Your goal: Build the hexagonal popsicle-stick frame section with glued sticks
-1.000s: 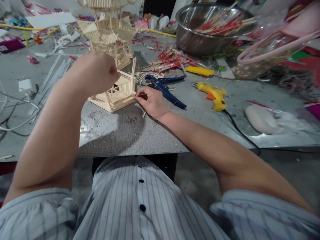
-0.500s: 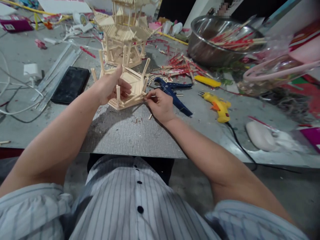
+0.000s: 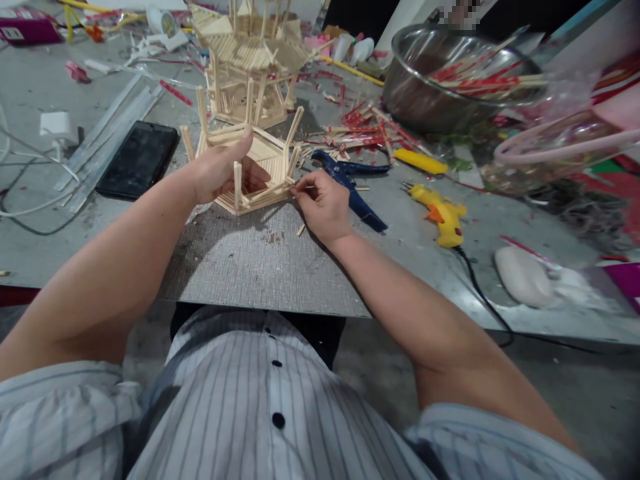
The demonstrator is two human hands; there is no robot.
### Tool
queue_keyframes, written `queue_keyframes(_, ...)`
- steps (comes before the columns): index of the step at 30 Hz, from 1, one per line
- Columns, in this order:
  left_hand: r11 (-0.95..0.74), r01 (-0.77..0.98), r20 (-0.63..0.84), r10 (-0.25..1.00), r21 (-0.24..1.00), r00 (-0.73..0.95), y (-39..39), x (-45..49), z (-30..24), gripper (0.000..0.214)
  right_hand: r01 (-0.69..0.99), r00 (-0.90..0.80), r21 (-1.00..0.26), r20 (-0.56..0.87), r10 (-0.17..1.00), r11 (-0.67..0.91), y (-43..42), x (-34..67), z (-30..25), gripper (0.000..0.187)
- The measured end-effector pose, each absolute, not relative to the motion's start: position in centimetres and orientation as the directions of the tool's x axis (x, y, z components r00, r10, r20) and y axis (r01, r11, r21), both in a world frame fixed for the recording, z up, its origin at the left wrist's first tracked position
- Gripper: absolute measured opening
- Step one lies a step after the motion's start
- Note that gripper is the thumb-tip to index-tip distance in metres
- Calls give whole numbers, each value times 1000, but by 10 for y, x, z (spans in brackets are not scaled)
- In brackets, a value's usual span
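Observation:
A six-sided frame of thin wooden sticks [image 3: 260, 198], with upright posts at its corners, lies on the table in front of me. My left hand [image 3: 220, 170] reaches over its left side, thumb raised and apart, fingers loosely bent inside the frame behind a near post. My right hand [image 3: 323, 203] is at the frame's right corner, thumb and fingertips pinched on a small wooden stick [image 3: 291, 181], mostly covered by the fingers. Just beyond the right hand lie dark blue pliers-like cutters [image 3: 350, 172]. A short loose stick [image 3: 301, 230] lies below that hand.
Behind the frame stands a tiered stick pavilion [image 3: 250, 53]. To the left are a black phone [image 3: 137, 160] and a white charger [image 3: 57, 130]. On the right are a yellow glue gun [image 3: 443, 213], a yellow cutter [image 3: 420, 161], red-tipped sticks [image 3: 357, 133] and a steel bowl [image 3: 415, 87].
The view has shifted slightly. My left fingers sit a little further into the frame, and my right hand stays pinched at the same corner.

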State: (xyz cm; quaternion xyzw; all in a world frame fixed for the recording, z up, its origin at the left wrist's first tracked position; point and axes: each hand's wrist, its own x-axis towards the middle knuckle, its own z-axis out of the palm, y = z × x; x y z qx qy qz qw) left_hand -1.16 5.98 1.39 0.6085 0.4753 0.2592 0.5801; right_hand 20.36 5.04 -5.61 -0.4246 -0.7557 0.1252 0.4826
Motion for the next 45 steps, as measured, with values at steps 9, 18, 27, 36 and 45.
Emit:
queue_keyframes(9,288,175,-329,898,941,293,57,-1,23,81,545,-216,-474,717,662,692,55,204,-60,10)
queue_keyframes(18,315,202,-363,889,927,280,55,-2,25,76,560,-223,-462,716,662,688,53,203,-58,10)
queue_keyframes(27,287,212,-339,899,934,276,55,-1,27,72,562,-221,-445,731,645,697,53,203,-57,8)
queue_keyframes(36,281,214,-338,889,936,309,58,-3,24,73,544,-222,-450,737,639,708,52,202,-56,9)
queue_keyframes(45,265,234,-328,898,935,292,63,-6,16,69,561,-213,-472,711,670,680,52,202,-56,9)
